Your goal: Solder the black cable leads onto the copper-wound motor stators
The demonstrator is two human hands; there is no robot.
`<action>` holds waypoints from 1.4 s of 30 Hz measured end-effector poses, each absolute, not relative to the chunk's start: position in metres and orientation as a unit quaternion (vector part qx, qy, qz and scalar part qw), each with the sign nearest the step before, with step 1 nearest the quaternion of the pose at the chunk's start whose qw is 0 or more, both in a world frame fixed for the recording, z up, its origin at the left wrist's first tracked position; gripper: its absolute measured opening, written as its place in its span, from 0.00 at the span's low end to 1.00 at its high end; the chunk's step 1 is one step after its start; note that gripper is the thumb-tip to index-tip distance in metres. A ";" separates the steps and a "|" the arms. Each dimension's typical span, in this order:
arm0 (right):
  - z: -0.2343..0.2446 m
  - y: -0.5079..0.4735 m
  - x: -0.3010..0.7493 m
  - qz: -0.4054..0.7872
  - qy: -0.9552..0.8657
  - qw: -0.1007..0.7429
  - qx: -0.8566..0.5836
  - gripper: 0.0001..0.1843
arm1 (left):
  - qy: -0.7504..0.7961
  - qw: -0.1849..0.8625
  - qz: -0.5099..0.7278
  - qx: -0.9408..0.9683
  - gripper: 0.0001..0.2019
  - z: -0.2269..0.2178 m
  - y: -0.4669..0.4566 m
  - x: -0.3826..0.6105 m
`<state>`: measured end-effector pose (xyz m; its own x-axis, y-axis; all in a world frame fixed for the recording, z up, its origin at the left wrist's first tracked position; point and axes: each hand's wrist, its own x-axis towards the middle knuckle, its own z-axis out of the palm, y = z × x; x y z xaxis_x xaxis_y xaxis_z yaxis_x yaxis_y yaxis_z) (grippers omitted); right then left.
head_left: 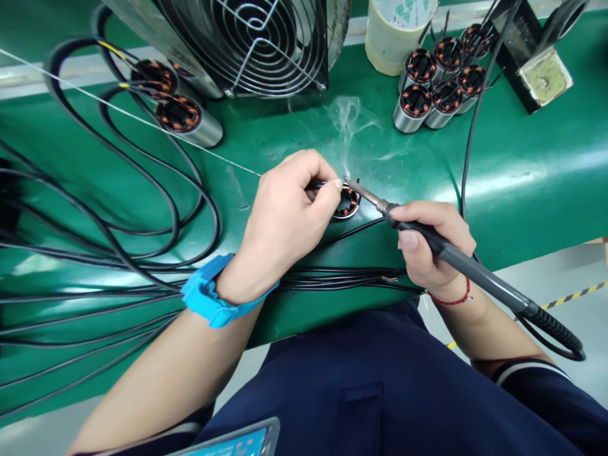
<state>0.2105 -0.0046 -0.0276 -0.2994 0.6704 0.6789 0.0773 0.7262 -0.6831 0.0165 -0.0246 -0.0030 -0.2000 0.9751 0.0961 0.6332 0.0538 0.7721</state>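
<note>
My left hand (291,209), with a blue strap (209,301) at its wrist, is closed in a pinch on a thin wire at the rim of a motor stator (351,210) with copper windings. Part of the stator is hidden behind my fingers. A thin pale strand (190,142) runs from the upper left to behind this hand. In my right hand (434,244) is a soldering iron (489,275), gripped like a pen. Its tip touches or nearly touches the wire at the stator's upper edge, and smoke (349,120) rises there.
A fan with a wire guard (259,57) stands at the back. More stators (413,107) are grouped at the back right beside a tape roll (380,44) and a soldering stand with a sponge (546,79). Other stators (190,120) and looped black cables (156,234) lie left.
</note>
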 end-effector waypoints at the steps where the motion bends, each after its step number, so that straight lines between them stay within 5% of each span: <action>1: -0.028 -0.004 0.211 0.274 -0.759 0.537 -0.246 0.09 | 0.686 0.239 0.359 0.586 0.07 -0.003 -0.025 0.017; 6: -0.029 -0.006 0.215 0.244 -0.754 0.526 -0.309 0.11 | 0.684 0.244 0.361 0.585 0.07 -0.003 -0.024 0.016; 12: -0.011 0.012 0.219 0.353 -0.777 0.405 -0.327 0.19 | 0.687 0.243 0.354 0.586 0.06 -0.002 -0.024 0.016; 19: 0.013 0.051 0.206 0.410 -0.818 0.262 -0.307 0.18 | 0.686 0.249 0.347 0.589 0.07 0.000 -0.025 0.016; 29: -0.048 0.055 0.189 0.577 -0.716 0.324 -0.224 0.26 | 0.681 0.261 0.348 0.589 0.07 -0.001 -0.026 0.015; 35: -0.054 0.066 0.191 0.624 -0.699 0.281 -0.208 0.28 | 0.668 0.282 0.358 0.589 0.06 0.000 -0.027 0.010; 42: -0.048 0.064 0.193 0.577 -0.728 0.273 -0.251 0.25 | 0.624 0.320 0.315 0.640 0.05 0.007 -0.027 -0.009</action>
